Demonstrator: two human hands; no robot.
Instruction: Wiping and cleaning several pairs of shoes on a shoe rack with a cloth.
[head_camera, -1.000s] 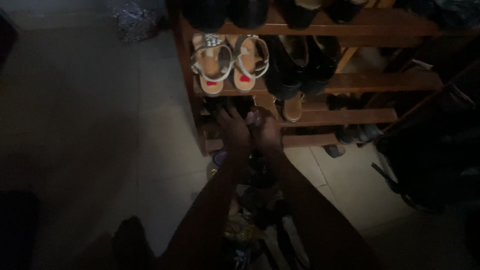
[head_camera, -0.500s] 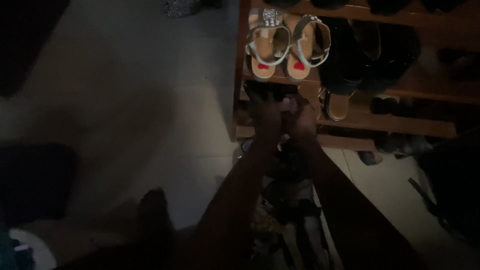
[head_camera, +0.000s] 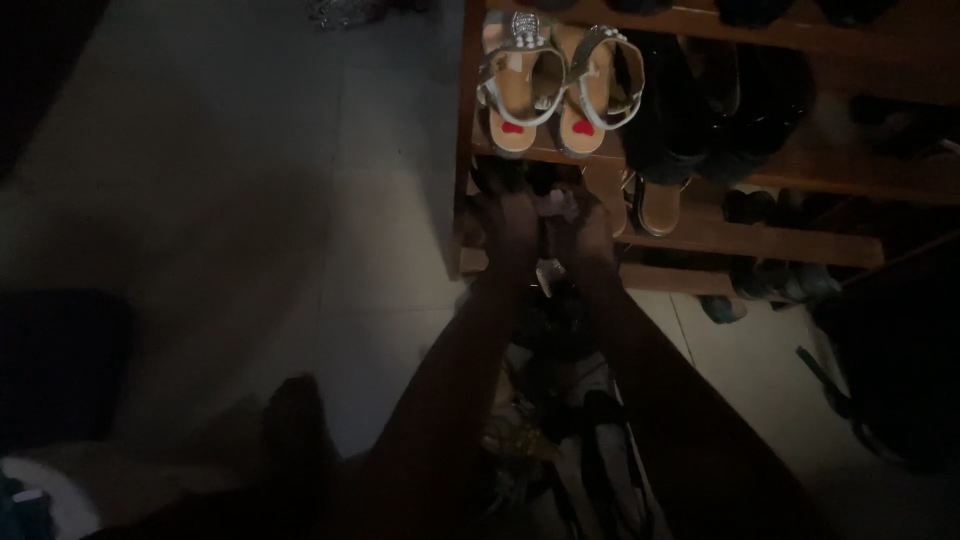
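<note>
Dark, dimly lit shoe (head_camera: 553, 200) between both hands, at the lower shelf of a wooden shoe rack (head_camera: 800, 170); left hand (head_camera: 512, 225) and right hand (head_camera: 590, 228) side by side, touching it, grip too dark to tell; pale strappy sandals (head_camera: 550, 85) on the shelf above, black shoes (head_camera: 690, 110) beside them; pile of footwear (head_camera: 560, 440) on the tiled floor (head_camera: 250, 200) beneath the forearms; both arms stretched forward, nearly parallel.

v. dim, grainy, corners black, soft focus
</note>
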